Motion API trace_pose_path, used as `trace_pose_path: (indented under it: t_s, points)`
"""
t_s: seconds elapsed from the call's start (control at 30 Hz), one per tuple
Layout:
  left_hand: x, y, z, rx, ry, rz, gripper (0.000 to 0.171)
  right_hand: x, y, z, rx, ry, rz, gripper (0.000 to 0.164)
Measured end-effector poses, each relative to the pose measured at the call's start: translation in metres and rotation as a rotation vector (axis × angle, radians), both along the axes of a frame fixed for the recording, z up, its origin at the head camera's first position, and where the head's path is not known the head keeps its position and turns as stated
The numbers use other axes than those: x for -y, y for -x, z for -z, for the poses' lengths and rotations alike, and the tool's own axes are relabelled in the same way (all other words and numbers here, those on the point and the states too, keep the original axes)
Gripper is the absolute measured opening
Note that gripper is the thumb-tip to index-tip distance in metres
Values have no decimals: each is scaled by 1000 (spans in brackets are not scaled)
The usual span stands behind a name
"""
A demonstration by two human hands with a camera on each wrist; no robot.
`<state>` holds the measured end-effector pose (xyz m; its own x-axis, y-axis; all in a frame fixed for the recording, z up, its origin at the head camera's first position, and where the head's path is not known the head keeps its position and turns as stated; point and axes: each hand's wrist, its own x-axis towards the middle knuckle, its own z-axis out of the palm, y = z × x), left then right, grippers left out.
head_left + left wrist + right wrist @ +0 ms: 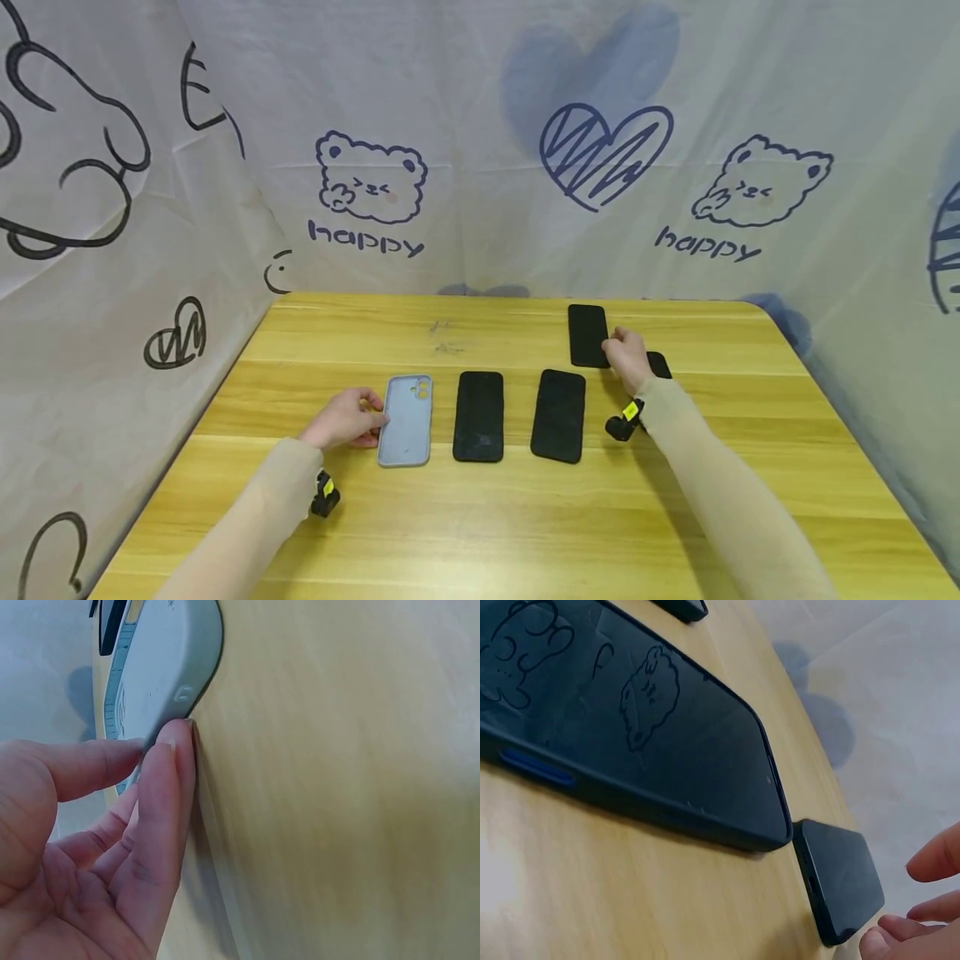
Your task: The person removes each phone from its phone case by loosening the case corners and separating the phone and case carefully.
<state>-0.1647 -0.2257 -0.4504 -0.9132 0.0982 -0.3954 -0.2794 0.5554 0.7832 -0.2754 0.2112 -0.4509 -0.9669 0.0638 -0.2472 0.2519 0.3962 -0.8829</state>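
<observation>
In the head view a light blue phone case (pixel 406 421), its camera cutout at the upper right, lies on the table. My left hand (pixel 347 419) pinches its left edge. In the left wrist view, the thumb (pixel 97 766) is at the case's rim and the fingers (pixel 159 817) are against its outer side. At the back right, my right hand (pixel 628 357) is beside a black phone (pixel 588 336), fingertips right at its right edge. The right wrist view shows those fingers (pixel 937 855) spread apart near the phone's end (pixel 840 877), with nothing between them.
Two black phones, one in the middle (pixel 478 417) and one to its right (pixel 558 416), lie in a row with the case. Another dark phone (pixel 659 364) is partly hidden behind my right wrist. A white printed cloth (pixel 480 242) hangs behind the wooden table (pixel 480 525).
</observation>
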Motion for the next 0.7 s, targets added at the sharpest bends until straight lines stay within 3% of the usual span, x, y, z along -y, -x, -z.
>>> trace_pose_path:
  t_s: [0.23,0.43,0.57,0.7]
  points:
    - [-2,0,-1,-28,77,2,19,11,-12,-11,-92,44,-16,57]
    - [-9,4,-10,-162,252,1,23,28,-23,-23,-137,141,-93,49]
    - [-24,8,-17,-235,349,5,29,38,-31,-25,-122,183,-146,46]
    - [-50,13,-25,-297,413,15,38,45,-37,-26,-118,148,-195,45]
